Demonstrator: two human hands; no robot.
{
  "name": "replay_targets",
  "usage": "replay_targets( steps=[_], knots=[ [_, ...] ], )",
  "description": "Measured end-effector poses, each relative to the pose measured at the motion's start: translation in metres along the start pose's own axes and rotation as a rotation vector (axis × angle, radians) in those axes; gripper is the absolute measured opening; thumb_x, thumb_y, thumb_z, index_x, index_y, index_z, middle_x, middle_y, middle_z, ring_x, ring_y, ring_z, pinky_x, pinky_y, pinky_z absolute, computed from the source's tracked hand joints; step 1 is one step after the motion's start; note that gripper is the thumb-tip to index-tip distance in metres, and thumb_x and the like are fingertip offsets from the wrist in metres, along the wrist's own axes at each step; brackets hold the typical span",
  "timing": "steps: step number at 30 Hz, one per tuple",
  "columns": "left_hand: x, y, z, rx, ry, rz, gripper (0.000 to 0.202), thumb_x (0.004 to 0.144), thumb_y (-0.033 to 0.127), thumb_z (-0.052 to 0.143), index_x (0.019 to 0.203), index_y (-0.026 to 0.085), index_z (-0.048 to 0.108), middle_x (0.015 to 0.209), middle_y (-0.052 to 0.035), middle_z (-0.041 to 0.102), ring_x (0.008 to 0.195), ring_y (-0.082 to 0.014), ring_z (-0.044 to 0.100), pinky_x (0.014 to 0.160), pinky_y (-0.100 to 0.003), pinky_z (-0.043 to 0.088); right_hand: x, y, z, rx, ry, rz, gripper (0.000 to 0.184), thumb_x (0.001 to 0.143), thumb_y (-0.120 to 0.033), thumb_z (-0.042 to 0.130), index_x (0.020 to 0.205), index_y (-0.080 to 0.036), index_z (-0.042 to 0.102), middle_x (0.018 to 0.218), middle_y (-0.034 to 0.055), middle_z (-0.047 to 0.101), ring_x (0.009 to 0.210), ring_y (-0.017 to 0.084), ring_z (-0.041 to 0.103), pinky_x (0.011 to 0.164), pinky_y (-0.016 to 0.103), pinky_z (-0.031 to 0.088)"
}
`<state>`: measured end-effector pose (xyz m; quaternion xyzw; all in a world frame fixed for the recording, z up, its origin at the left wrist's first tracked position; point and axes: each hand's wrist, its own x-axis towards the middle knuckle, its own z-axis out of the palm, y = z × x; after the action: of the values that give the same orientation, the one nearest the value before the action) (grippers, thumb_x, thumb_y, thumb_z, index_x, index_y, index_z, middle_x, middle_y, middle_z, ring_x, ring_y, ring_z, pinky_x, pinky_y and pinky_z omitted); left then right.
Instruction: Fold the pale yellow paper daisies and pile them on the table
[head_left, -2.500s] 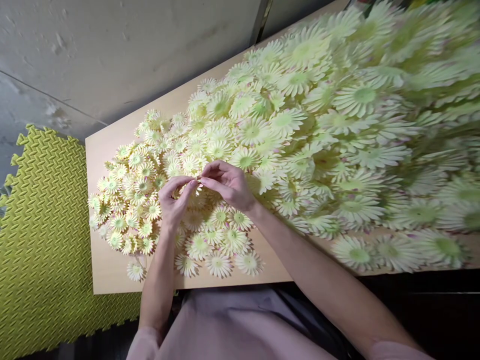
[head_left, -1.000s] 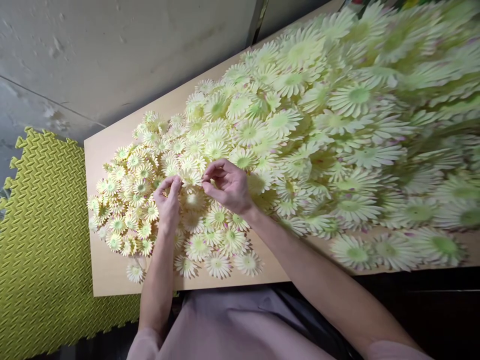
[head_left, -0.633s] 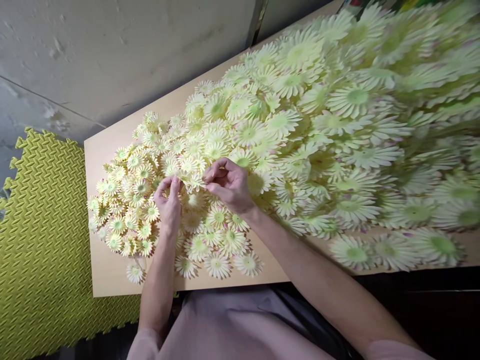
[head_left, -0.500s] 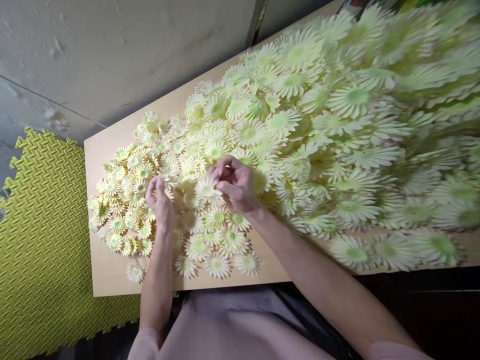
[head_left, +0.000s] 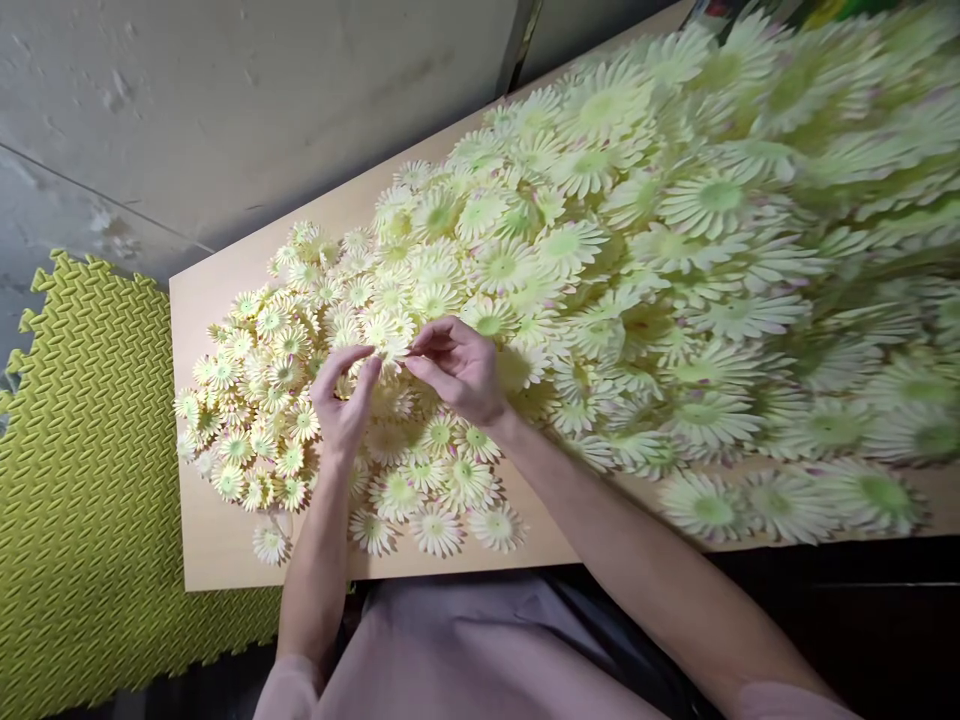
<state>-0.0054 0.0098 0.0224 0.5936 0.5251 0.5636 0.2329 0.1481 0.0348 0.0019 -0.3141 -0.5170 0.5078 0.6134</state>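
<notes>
My right hand (head_left: 457,372) pinches a pale yellow-white artificial flower head (head_left: 391,352) by its edge between thumb and forefinger, above the pile. On the other side of this flower, my left hand (head_left: 343,395) has its thumb and forefinger apart in a C shape, the tips close to the petals. Whether those tips touch it I cannot tell. Beneath both hands lies a heap of similar daisy-like flower heads (head_left: 465,480) with greenish centres. Smaller ones form a dense cluster (head_left: 259,400) left of my left hand.
A light wooden table (head_left: 217,550) carries the flowers. Larger flower heads (head_left: 705,410) are piled high along its right side. A grey wall (head_left: 247,110) runs behind the table, and a yellow-green foam mat (head_left: 90,480) stands at its left.
My left hand has moved right and up toward the flower, its thumb and forefinger spreading. My right hand has shifted slightly left, bringing the flower to between the hands.
</notes>
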Motion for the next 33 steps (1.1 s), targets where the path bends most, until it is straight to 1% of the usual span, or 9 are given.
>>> replay_targets(
  steps=[2,4,7,11,15,22,30,33],
  knots=[
    [-0.0008,0.0,0.002,-0.037,-0.076,-0.011,0.01,0.08,0.027,0.075,0.091,0.025,0.076,0.09,-0.003,0.076,0.086,-0.0153,0.069,0.081,-0.034,0.055,-0.0019,-0.0006,0.001,0.026,-0.031,0.019,0.017,0.077,-0.021,0.073,0.09,-0.021,0.062,0.084,0.0003,0.065,0.079,0.014,0.066,0.073,0.029,0.059],
    [-0.0015,0.0001,0.0042,-0.068,-0.099,-0.026,0.008,0.08,0.026,0.076,0.088,0.026,0.077,0.088,-0.0028,0.077,0.083,-0.0152,0.069,0.079,-0.034,0.055,-0.003,-0.0015,0.0015,0.058,-0.051,0.03,0.015,0.079,-0.021,0.071,0.091,-0.021,0.063,0.086,0.0008,0.066,0.081,0.014,0.067,0.074,0.029,0.059],
    [-0.0021,0.0002,0.0059,-0.101,-0.09,-0.039,0.006,0.081,0.025,0.075,0.086,0.027,0.078,0.087,-0.0027,0.077,0.082,-0.0151,0.07,0.078,-0.034,0.056,-0.0033,-0.0025,0.0015,0.077,-0.062,0.045,0.013,0.08,-0.021,0.07,0.092,-0.022,0.064,0.086,0.001,0.067,0.081,0.014,0.067,0.073,0.028,0.058],
    [-0.0022,-0.0004,0.0051,-0.103,-0.09,-0.054,0.007,0.08,0.025,0.075,0.086,0.027,0.078,0.086,-0.0024,0.078,0.082,-0.0154,0.07,0.078,-0.034,0.056,-0.0028,-0.0025,0.0011,0.072,-0.048,0.061,0.016,0.079,-0.021,0.072,0.092,-0.022,0.063,0.084,0.0004,0.067,0.079,0.014,0.067,0.068,0.027,0.058],
    [-0.0024,-0.0018,0.0044,-0.117,-0.09,-0.072,0.007,0.08,0.026,0.075,0.086,0.027,0.078,0.087,-0.0023,0.077,0.082,-0.0154,0.07,0.078,-0.034,0.057,-0.0028,-0.002,0.001,0.065,-0.061,0.062,0.016,0.079,-0.022,0.073,0.092,-0.022,0.063,0.083,0.0002,0.067,0.076,0.013,0.066,0.064,0.026,0.057],
    [-0.0026,-0.0027,0.0039,-0.124,-0.092,-0.083,0.007,0.08,0.025,0.076,0.085,0.028,0.078,0.086,-0.0015,0.077,0.082,-0.0145,0.069,0.079,-0.034,0.056,-0.0024,-0.004,0.0003,0.049,-0.071,0.083,0.017,0.079,-0.024,0.073,0.092,-0.022,0.062,0.079,-0.0006,0.067,0.072,0.013,0.066,0.061,0.026,0.057],
    [-0.0019,-0.0024,0.0029,-0.116,-0.096,-0.082,0.008,0.08,0.024,0.076,0.085,0.029,0.078,0.085,-0.0009,0.077,0.083,-0.014,0.069,0.078,-0.033,0.056,-0.0019,-0.0033,-0.0013,0.05,-0.084,0.087,0.017,0.08,-0.026,0.073,0.093,-0.021,0.062,0.08,-0.0002,0.068,0.073,0.013,0.066,0.061,0.026,0.057],
    [-0.002,-0.0024,0.0029,-0.109,-0.097,-0.092,0.007,0.08,0.026,0.076,0.086,0.029,0.078,0.086,-0.0014,0.077,0.083,-0.0146,0.069,0.079,-0.035,0.056,-0.002,-0.0031,-0.0013,0.046,-0.081,0.087,0.017,0.08,-0.026,0.073,0.092,-0.021,0.062,0.079,-0.0003,0.068,0.072,0.013,0.066,0.061,0.026,0.056]
  ],
)
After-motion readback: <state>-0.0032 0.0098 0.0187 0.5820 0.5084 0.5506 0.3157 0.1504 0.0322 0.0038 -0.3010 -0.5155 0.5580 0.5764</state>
